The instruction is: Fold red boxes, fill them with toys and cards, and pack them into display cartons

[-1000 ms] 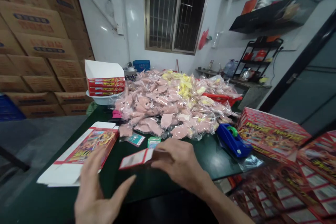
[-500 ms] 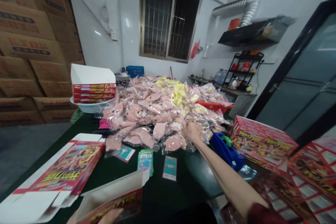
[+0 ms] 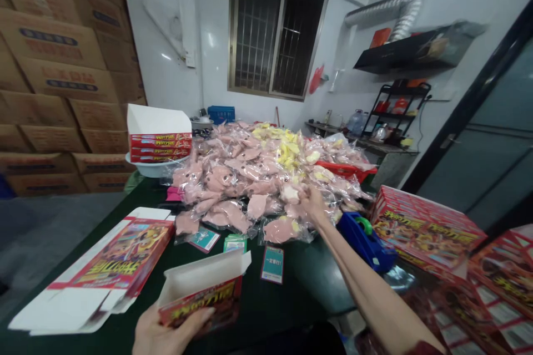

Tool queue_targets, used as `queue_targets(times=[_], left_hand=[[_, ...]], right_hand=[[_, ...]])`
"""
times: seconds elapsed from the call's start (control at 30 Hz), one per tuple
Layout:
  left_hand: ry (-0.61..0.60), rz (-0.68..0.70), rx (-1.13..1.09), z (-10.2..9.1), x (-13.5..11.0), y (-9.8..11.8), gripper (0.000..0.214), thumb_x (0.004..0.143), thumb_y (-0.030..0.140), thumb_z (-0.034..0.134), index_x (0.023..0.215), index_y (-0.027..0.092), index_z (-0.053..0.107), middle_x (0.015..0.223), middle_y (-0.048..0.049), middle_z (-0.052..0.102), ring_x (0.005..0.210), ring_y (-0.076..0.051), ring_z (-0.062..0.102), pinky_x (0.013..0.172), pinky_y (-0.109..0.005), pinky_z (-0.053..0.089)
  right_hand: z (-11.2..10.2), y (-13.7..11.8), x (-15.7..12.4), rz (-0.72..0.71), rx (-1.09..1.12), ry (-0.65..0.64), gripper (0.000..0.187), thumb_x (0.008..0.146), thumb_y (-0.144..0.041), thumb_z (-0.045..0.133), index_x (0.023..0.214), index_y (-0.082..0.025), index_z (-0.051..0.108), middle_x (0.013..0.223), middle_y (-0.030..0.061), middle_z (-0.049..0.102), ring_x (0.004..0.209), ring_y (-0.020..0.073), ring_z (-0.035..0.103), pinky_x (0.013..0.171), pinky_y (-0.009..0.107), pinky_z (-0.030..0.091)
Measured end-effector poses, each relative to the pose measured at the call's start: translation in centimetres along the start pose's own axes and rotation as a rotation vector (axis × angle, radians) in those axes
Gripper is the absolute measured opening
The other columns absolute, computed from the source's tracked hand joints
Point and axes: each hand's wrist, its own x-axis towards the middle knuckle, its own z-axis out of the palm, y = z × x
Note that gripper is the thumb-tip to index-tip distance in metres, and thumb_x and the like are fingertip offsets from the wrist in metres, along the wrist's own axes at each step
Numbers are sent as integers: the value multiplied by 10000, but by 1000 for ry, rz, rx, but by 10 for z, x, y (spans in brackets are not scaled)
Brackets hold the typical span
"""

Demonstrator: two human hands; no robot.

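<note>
My left hand (image 3: pixel 166 333) grips a small open red carton (image 3: pixel 204 294) with a white inside, held low near the table's front edge. My right hand (image 3: pixel 310 204) is stretched far forward into a big heap of pink and yellow toys in clear bags (image 3: pixel 258 177). Its fingers are closed on one bagged pink toy (image 3: pixel 291 194) at the heap's near right side. A teal card (image 3: pixel 271 264) and a small stack of green cards (image 3: pixel 235 243) lie on the dark green table (image 3: pixel 300 277) between carton and heap.
A pile of flat red box blanks (image 3: pixel 112 266) lies at the left. A blue tape dispenser (image 3: pixel 364 236) sits right of my arm, beside stacked red boxes (image 3: pixel 425 227). More red boxes sit in a white bowl (image 3: pixel 156 166). Brown shipping cartons (image 3: pixel 62 83) line the left wall.
A second ago both hands were folding the carton near me. My right hand then reached out into the heap and has closed on a bagged toy; my left hand has raised the open carton.
</note>
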Motion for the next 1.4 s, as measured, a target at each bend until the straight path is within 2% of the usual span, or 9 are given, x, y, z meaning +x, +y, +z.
queue_targets(times=[0.17, 0.23, 0.3, 0.47, 0.8, 0.97, 1.07, 1.3, 1.4], left_hand=[[-134, 126, -11, 17, -5, 22, 430, 493, 435, 795, 757, 118, 671, 657, -68, 726, 592, -242, 680, 543, -288, 576], [-209, 160, -30, 22, -8, 34, 394, 529, 390, 791, 796, 126, 674, 716, -61, 738, 653, -230, 692, 592, -268, 577], [-259, 173, -40, 26, -12, 43, 376, 539, 360, 792, 809, 129, 670, 724, -51, 739, 663, -219, 694, 597, -255, 573], [-302, 176, -63, 26, -20, 49, 383, 540, 340, 798, 823, 124, 659, 723, -52, 736, 658, -222, 694, 593, -272, 577], [-375, 88, -241, 18, -21, 50, 411, 580, 373, 779, 873, 114, 650, 797, -84, 734, 700, -240, 686, 634, -327, 569], [-328, 97, -212, 19, -19, 50, 418, 720, 501, 633, 842, 100, 634, 687, -52, 676, 582, -170, 613, 551, -260, 497], [-208, 231, -4, 23, -22, 52, 400, 745, 507, 596, 706, 110, 602, 580, -1, 561, 529, -116, 505, 495, -211, 401], [-61, 394, 218, 20, -31, 54, 385, 759, 482, 572, 588, 142, 511, 521, 48, 390, 506, -83, 356, 474, -199, 302], [-87, 412, 216, 15, -31, 55, 365, 753, 467, 571, 592, 144, 521, 522, 44, 400, 507, -86, 365, 475, -198, 307]], right_hand=[[-63, -63, -36, -148, 339, -112, 223, 741, -354, 568, 873, -228, 440, 776, -23, 599, 687, 141, 590, 618, 273, 489], [-81, -94, -63, -312, 550, -212, 230, 720, -284, 650, 871, -238, 483, 783, -31, 623, 689, 134, 608, 602, 249, 493], [-90, -119, -90, -500, 516, -317, 187, 730, -185, 673, 846, -236, 535, 772, -34, 640, 692, 124, 620, 616, 232, 495], [-78, -141, -122, -903, 203, -263, 207, 804, -40, 536, 905, -215, 583, 837, 1, 678, 756, 128, 637, 677, 243, 502], [-72, -140, -132, -1370, -163, -65, 233, 833, -58, 458, 1029, -148, 546, 987, 131, 666, 924, 234, 612, 729, 360, 478], [-59, -144, -149, -1231, -192, -197, 228, 849, -200, 519, 1065, -131, 494, 908, 100, 648, 813, 219, 588, 696, 351, 457], [-53, -154, -152, -1131, -243, -114, 355, 811, -395, 591, 1028, -122, 527, 804, 81, 632, 732, 224, 574, 660, 352, 438], [-48, -160, -152, -1147, -270, -134, 154, 862, -169, 465, 767, -160, 584, 810, 79, 645, 709, 166, 573, 616, 270, 399], [-56, -159, -150, -1152, -155, -318, 150, 858, -145, 463, 764, -155, 579, 726, 48, 635, 654, 141, 568, 587, 246, 380]])
